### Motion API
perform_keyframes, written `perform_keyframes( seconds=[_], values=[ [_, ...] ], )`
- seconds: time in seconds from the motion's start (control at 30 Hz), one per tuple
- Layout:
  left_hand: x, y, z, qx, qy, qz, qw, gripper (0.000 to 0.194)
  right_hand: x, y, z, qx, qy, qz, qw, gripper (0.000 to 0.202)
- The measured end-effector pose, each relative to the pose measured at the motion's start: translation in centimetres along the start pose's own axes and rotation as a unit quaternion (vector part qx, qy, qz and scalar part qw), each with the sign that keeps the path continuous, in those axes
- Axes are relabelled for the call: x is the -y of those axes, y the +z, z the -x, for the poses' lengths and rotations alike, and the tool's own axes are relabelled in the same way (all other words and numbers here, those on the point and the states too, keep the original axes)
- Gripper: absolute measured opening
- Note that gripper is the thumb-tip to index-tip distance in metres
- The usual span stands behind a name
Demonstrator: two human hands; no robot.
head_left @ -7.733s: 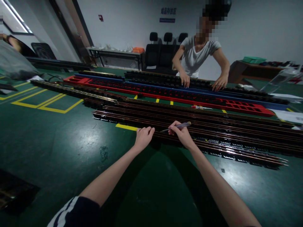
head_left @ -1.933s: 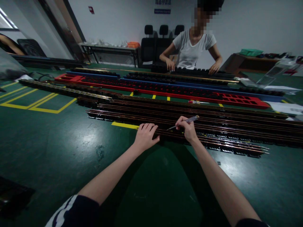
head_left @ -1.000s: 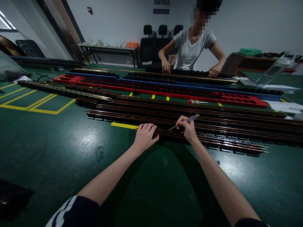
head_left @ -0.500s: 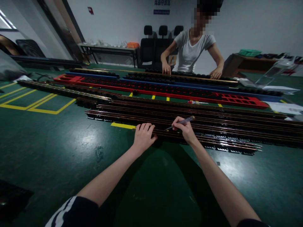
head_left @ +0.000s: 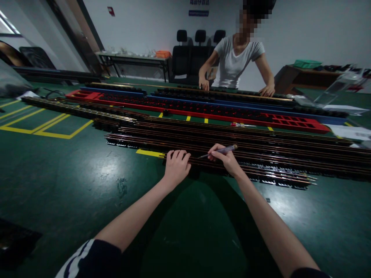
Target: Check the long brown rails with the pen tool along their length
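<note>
Long black strips [head_left: 278, 154] with copper-coloured rods lie side by side across the green table. My left hand [head_left: 176, 168] rests over the left end of the nearest strip [head_left: 208, 163], its fingers bent over the far edge and the thumb on the near side. In my right hand [head_left: 227, 159] is a slim screwdriver [head_left: 227, 148] with a see-through handle, held like a pen. Its thin shaft points left and its tip is at the nearest strip, just right of my left hand. Whether the tip touches the strip I cannot tell.
Beyond the strips lie a long red frame [head_left: 191, 110] and a blue rail [head_left: 232, 105]. Another screwdriver [head_left: 242, 125] lies before the frame. Across the table, a person [head_left: 232, 61] has both hands on another strip. Papers [head_left: 350, 132] lie at right.
The screwdriver tip has moved slightly left, closer to my left hand. The nearest strip has shifted a little to the left. My left hand has stayed nearly in place.
</note>
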State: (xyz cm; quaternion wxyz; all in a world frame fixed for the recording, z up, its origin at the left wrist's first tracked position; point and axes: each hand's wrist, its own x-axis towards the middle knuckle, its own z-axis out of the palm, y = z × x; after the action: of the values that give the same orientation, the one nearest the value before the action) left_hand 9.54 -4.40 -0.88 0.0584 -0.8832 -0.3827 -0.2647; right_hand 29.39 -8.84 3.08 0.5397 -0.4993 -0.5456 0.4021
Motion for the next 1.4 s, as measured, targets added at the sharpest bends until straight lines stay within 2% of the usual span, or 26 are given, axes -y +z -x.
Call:
perform_keyframes(
  seconds=[0.3, 0.63, 0.8, 1.4],
  values=[
    [-0.17, -0.20, 0.06, 0.005, 0.014, -0.002, 1.000, 0.031, -0.18, 0.15, -0.04, 0.002, 0.007, -0.002, 1.000, 0.020],
    [-0.06, -0.18, -0.09, 0.012, 0.010, 0.007, 1.000, 0.036, 0.19, 0.46, -0.02, 0.010, -0.014, 0.057, 0.998, 0.020],
    [0.25, -0.01, -0.23, 0.028, 0.026, 0.021, 0.999, 0.040, 0.12, 0.38, -0.07, 0.008, -0.010, 0.050, 0.999, 0.020],
    [-0.03, -0.43, -0.17, 0.029, 0.027, 0.025, 0.999, 0.040, -0.44, 0.09, -0.12, 0.004, -0.002, 0.031, 1.000, 0.016]
  ],
)
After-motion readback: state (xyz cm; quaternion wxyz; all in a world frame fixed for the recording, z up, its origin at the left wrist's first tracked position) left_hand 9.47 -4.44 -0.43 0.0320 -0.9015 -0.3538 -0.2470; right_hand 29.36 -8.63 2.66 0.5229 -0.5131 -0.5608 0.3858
